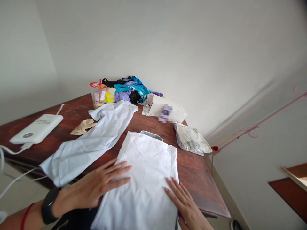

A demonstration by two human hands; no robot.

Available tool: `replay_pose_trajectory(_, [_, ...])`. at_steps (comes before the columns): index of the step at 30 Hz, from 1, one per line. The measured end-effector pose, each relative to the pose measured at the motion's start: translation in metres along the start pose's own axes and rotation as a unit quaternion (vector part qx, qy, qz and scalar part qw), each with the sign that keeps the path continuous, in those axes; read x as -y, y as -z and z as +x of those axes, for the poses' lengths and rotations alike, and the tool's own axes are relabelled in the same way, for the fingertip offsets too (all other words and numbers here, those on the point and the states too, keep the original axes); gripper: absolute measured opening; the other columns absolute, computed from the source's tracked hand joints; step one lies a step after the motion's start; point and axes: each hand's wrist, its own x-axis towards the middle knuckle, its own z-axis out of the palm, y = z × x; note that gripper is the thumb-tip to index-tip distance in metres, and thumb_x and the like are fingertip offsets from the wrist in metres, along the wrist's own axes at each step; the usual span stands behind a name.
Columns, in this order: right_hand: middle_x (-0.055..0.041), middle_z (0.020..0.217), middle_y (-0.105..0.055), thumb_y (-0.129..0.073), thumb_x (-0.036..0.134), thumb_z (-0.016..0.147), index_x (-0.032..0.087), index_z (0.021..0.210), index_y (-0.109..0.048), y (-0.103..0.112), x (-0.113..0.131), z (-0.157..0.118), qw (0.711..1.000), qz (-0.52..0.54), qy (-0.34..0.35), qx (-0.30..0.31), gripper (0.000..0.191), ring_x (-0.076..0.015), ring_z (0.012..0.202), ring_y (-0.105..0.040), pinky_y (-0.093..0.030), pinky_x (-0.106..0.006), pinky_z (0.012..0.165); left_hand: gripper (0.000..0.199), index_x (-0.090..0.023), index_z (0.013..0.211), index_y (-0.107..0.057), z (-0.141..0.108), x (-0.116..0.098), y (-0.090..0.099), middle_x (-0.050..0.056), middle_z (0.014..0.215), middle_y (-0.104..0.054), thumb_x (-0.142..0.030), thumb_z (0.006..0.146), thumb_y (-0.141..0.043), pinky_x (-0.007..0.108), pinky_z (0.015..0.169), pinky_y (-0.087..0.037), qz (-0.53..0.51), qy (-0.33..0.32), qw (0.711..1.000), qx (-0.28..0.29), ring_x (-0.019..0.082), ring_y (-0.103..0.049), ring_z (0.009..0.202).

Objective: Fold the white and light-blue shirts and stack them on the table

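Head view: shirt (146, 172) beneath hands (102, 182) (186, 203)

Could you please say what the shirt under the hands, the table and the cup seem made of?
Shirt: matte fabric, perhaps cotton, judging by its soft creases. Table: probably wood, streaky reddish-brown, faint sheen. Cup: likely clear plastic, being see-through.

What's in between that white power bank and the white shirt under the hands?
In the head view, a crumpled beige cloth and a long pale garment lie between the power bank and the white shirt.
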Motion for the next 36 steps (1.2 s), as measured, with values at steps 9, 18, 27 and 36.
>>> replay_pose_trajectory(9, [-0.0064, 0.165, -0.036, -0.061, 0.025, 0.088, 0.033, 0.154, -0.049, -0.024, -0.007, 0.006, 0.993, -0.061, 0.021, -0.101, 0.067, -0.0361, 0.154, -0.030, -0.034, -0.059, 0.119, 0.073, -0.040, 0.156, -0.042, 0.004, 0.003, 0.007, 0.002, 0.168, -0.034, -0.025, 0.087, -0.063, 0.052, 0.126, -0.025, -0.056, 0.000, 0.998, -0.013, 0.032, -0.034, 0.153])
replay_pose_trajectory(18, [-0.0096, 0.100, -0.080, -0.067, 0.057, 0.088, 0.024, 0.098, -0.081, 0.007, -0.016, 0.042, 0.910, 0.275, -0.142, -0.276, 0.038, -0.0331, 0.103, -0.073, -0.061, -0.045, 0.092, 0.049, -0.020, 0.107, -0.074, 0.030, -0.002, 0.023, 0.009, 0.110, -0.077, -0.052, 0.104, -0.037, 0.038, 0.099, -0.054, -0.241, 0.237, 0.921, -0.195, 0.028, -0.069, 0.108])
replay_pose_trajectory(27, [-0.0116, 0.081, -0.077, -0.076, 0.063, 0.076, 0.011, 0.090, -0.074, 0.035, -0.023, 0.131, 0.686, 0.561, -0.346, -0.309, 0.054, -0.0274, 0.074, -0.073, -0.056, -0.031, 0.063, 0.053, -0.020, 0.101, -0.067, 0.109, 0.036, 0.039, 0.008, 0.102, -0.074, -0.063, 0.101, -0.035, 0.042, 0.098, -0.053, -0.329, 0.357, 0.826, -0.286, 0.029, -0.067, 0.109])
replay_pose_trajectory(36, [-0.0119, 0.081, -0.077, -0.075, 0.051, 0.077, 0.012, 0.088, -0.072, 0.018, -0.037, 0.130, 0.630, 0.609, -0.387, -0.287, 0.040, -0.0263, 0.069, -0.072, -0.057, -0.035, 0.065, 0.075, -0.020, 0.158, -0.029, 0.095, 0.038, 0.009, 0.015, 0.142, -0.061, -0.045, 0.095, -0.058, 0.042, 0.097, -0.057, -0.322, 0.333, 0.845, -0.266, 0.028, -0.071, 0.112])
